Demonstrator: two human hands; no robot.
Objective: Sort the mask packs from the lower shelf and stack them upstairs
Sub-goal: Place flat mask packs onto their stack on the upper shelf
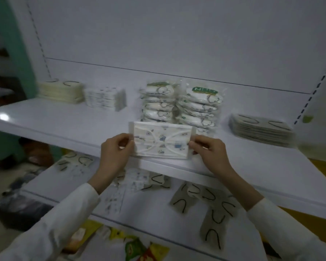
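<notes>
The upper shelf [64, 117] holds five stacks: a cream stack [61, 91] at far left, a printed stack [105, 98] beside it, two tall bagged stacks [158, 104] side by side in the middle, and a grey stack [262, 129] at right. Loose packs [215, 204] lie scattered on the lower shelf [154, 210]. A green label [204, 90] tops the right bagged stack; its white writing is too blurred to read. Over the upper shelf's front edge is a clear pack [161, 141] with a cartoon-print mask. The left hand [115, 150] pinches its left end, and the right hand [209, 150] pinches its right end.
</notes>
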